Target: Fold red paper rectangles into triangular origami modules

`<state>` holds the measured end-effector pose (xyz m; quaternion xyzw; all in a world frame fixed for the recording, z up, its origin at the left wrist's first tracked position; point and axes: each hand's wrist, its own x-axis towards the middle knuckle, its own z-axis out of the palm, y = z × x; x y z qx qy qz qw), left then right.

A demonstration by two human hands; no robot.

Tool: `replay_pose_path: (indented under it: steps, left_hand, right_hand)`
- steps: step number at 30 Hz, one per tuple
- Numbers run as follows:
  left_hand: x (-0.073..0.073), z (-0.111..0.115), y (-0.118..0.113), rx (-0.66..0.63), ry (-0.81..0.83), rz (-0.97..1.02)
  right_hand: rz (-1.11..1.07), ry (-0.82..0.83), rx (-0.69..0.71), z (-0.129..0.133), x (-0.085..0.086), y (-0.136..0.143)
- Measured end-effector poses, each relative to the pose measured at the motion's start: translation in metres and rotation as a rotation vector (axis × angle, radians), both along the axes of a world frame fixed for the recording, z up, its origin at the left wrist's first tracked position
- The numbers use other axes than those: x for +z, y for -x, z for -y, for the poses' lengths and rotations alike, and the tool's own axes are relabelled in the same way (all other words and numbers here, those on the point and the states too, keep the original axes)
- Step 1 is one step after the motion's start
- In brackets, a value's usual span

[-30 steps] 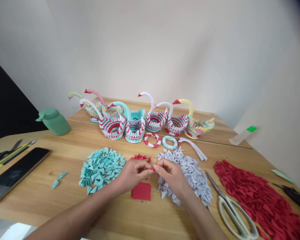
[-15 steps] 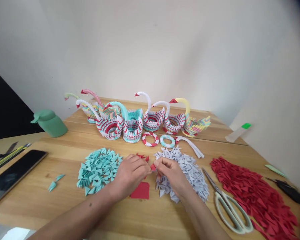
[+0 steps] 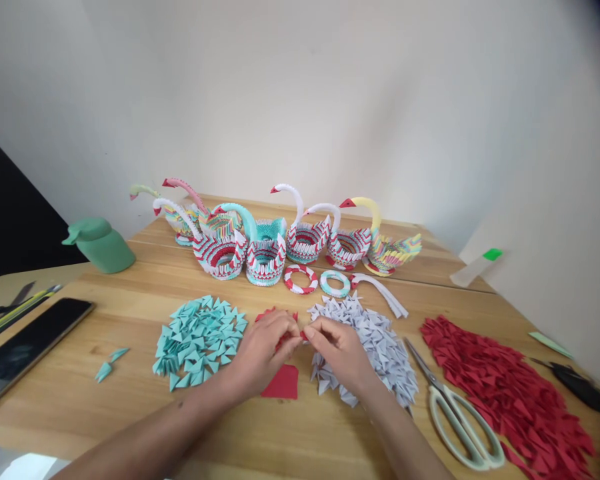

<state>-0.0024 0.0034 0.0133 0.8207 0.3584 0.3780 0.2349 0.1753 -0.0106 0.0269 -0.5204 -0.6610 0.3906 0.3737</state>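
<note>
Between the fingertips of both hands is a small red paper piece (image 3: 303,335), mostly covered. My left hand (image 3: 267,347) pinches it from the left, beside the pile of teal folded triangles (image 3: 200,340). From the right, my right hand (image 3: 341,350) pinches the same piece in front of the white triangle pile (image 3: 385,347). Red paper (image 3: 281,383) lies flat on the table just below my left hand. Several red folded pieces (image 3: 266,312) show behind my left hand, partly hidden.
Paper swans (image 3: 265,260) and two paper rings (image 3: 301,279) stand farther back. Scissors (image 3: 460,420) and a red triangle pile (image 3: 510,393) lie right. A phone (image 3: 25,350) and green container (image 3: 100,245) are left.
My left hand has turned slightly, its thumb and fingers now more visible around the red piece. My right fingertips have shifted slightly left.
</note>
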Motion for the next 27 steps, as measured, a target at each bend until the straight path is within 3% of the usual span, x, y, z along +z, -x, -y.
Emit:
replay_pose_path:
  steps: [2, 5, 8, 11, 15, 23, 27]
  left_hand:
    - [-0.001, 0.0, -0.002, 0.017, 0.197, 0.08]
    - [-0.002, -0.002, -0.004, 0.003, 0.429, 0.172]
    - [-0.004, -0.004, -0.003, -0.048, 0.58, 0.226]
    - [-0.007, -0.007, -0.002, -0.061, 0.673, 0.347]
    - [-0.005, -0.009, -0.002, -0.066, 0.743, 0.479]
    - [-0.001, -0.001, -0.004, -0.015, 0.562, 0.286]
    - [-0.006, -0.003, -0.005, 0.0, 0.643, 0.314]
  right_hand:
    - [0.1, -0.121, 0.004, 0.001, 0.001, 0.001]
    - [0.16, -0.178, 0.024, 0.001, 0.001, 0.001]
    - [0.132, -0.133, 0.007, 0.0, -0.001, 0.001]
    - [-0.03, -0.005, 0.034, -0.003, -0.005, -0.002]
    - [-0.197, 0.127, 0.092, -0.006, -0.008, -0.003]
    - [-0.037, 0.092, -0.02, -0.003, -0.005, 0.006]
    - [-0.051, 0.117, -0.037, -0.004, -0.009, 0.006]
